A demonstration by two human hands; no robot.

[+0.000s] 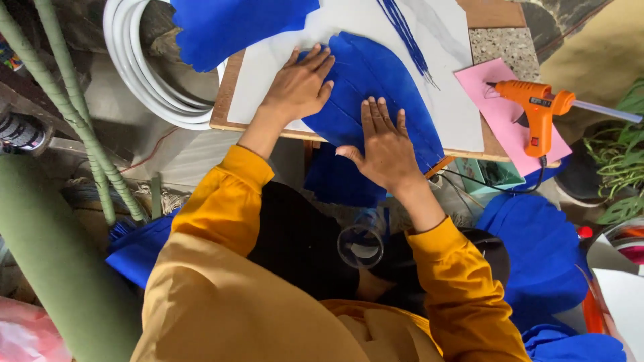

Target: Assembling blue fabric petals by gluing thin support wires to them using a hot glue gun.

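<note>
A: What is hidden or hard to make out here?

B: The lower end of the blue fabric piece (382, 87) hangs over the near edge of the table (225, 100) and drops out of sight behind the person's arms. A second blue sheet (228, 27) at the top is cut off by the frame. The tip of the orange glue gun (537, 107) points left over a pink paper sheet (510, 114); its cord runs off under the table edge. What lies under the white board (376, 27) I cannot tell.

A: And the hands?

B: Both lie flat, palms down, fingers spread and straight, gripping nothing. The left hand (298, 87) presses the upper left edge of the blue fabric piece, its fingertips on the cloth and its heel on the white board. The right hand (386, 147) rests lower down on the middle of the same piece, near the table's front edge. The two hands are close but not touching.

A: Any containers?

B: A clear plastic cup (362, 245) sits below the table, between the yellow sleeves; it looks empty, though the glare makes that unsure. A small teal box (496, 174) stands under the table's right end, with contents too dark to name. A coil of white hose (147, 67) lies left of the table.
</note>
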